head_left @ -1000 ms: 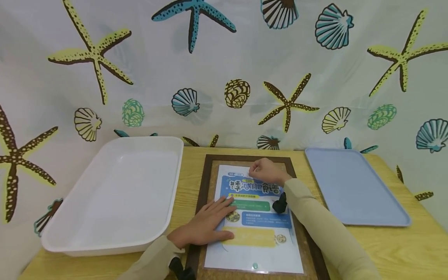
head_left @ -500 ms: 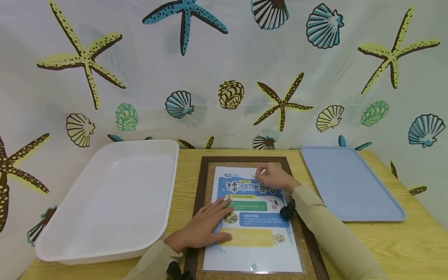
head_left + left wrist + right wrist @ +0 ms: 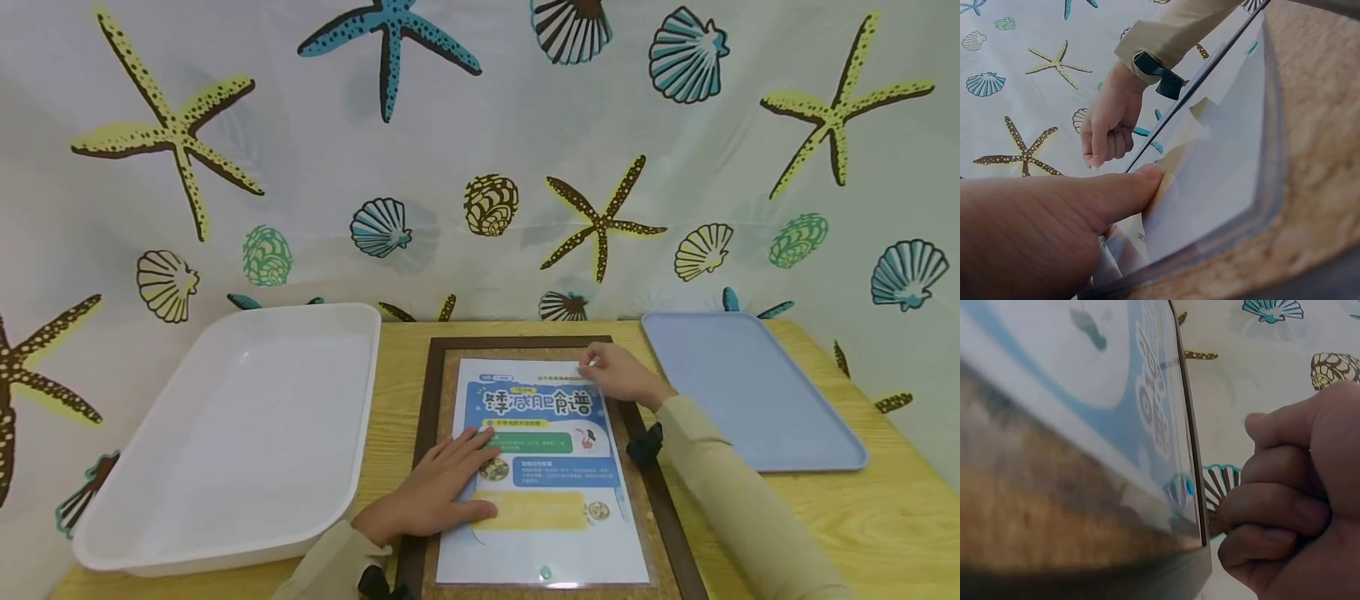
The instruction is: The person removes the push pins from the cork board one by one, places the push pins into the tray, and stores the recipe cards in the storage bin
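Note:
A printed poster sheet (image 3: 551, 554), white with blue, green and yellow blocks, lies under what looks like a clear cover on a brown-framed cork board (image 3: 449, 392). My left hand (image 3: 427, 492) rests on the sheet's left side, fingers straight and thumb out to the right. Near the sheet's top right corner is my right hand (image 3: 622, 373), fingers curled, thumb and index finger together. Something tiny and pale shows at its fingertips, too small to name. A round green pin or button (image 3: 545, 572) sits at the sheet's bottom middle.
A deep white tub (image 3: 247, 417) stands to the left of the board. On the right lies a shallow light-blue tray (image 3: 757, 392). All stand on a wooden table (image 3: 405, 358), with a shell-and-starfish cloth (image 3: 450, 275) hanging behind.
My right hand has moved right along the sheet's top, from the upper middle to the top right corner, uncovering the printed title. My left hand has stayed put; the view has turned slightly.

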`<move>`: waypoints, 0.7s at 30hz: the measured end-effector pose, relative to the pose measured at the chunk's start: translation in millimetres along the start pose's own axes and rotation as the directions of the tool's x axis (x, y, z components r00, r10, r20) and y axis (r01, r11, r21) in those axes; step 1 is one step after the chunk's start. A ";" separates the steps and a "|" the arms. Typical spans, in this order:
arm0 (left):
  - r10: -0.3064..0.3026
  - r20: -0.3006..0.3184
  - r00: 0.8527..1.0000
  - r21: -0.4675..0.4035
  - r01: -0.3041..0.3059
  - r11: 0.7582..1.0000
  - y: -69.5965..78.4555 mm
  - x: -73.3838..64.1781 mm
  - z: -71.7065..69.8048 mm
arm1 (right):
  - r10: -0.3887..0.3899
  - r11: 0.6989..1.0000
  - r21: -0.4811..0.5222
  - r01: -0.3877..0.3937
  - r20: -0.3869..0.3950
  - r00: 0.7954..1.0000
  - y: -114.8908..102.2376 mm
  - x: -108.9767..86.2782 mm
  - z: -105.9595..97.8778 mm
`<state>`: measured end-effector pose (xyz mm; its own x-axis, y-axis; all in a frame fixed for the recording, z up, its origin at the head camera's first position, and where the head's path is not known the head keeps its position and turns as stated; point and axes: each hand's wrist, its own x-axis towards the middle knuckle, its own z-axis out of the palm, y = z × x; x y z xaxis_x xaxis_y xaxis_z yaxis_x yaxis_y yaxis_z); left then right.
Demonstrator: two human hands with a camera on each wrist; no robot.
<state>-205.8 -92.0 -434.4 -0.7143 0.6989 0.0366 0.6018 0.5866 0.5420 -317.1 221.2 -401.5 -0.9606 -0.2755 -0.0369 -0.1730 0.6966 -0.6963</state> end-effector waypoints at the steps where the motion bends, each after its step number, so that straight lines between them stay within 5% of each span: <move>1: 0.000 -0.003 1.000 -0.003 0.000 1.000 -0.4 -0.1 0.6 | 0.005 1.000 0.003 -0.005 -0.006 1.000 2.2 -0.9 -2.2; 21: -0.009 0.014 1.000 0.009 0.009 1.000 1.3 -0.7 -0.7 | 0.082 0.996 0.045 -0.077 -0.132 0.988 61.2 -35.2 -48.8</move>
<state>-204.7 -92.1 -433.1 -0.7143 0.6996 0.0197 0.5988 0.5964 0.5346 -304.4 305.9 -407.8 -0.9918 -0.1278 0.0006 -0.0888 0.6851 -0.7231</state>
